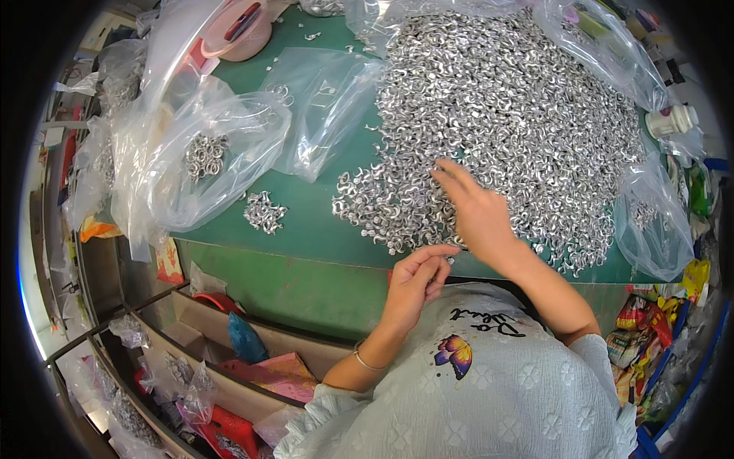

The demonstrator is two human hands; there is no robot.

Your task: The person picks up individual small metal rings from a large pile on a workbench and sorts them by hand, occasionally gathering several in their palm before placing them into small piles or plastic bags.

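A wide heap of small silver curved metal pieces (pixel 512 99) covers the right half of the green table. My right hand (pixel 483 218) reaches over the heap's near left part, its first two fingers stretched out and their tips touching the pieces. My left hand (pixel 419 281) is at the table's front edge, just below the right one. Its fingers are curled in and the index points right; what they hold, if anything, is too small to make out. A silver speck shows beside its fingertips. A small separate pile of silver pieces (pixel 264 213) lies to the left.
A clear plastic bag (pixel 245 164) with metal rings (pixel 206 157) stands at left, near a flat clear bag (pixel 317 107). A pink basket (pixel 238 34) is at the back left, a white bottle (pixel 671 121) at the far right. Below is an open drawer (pixel 298 348).
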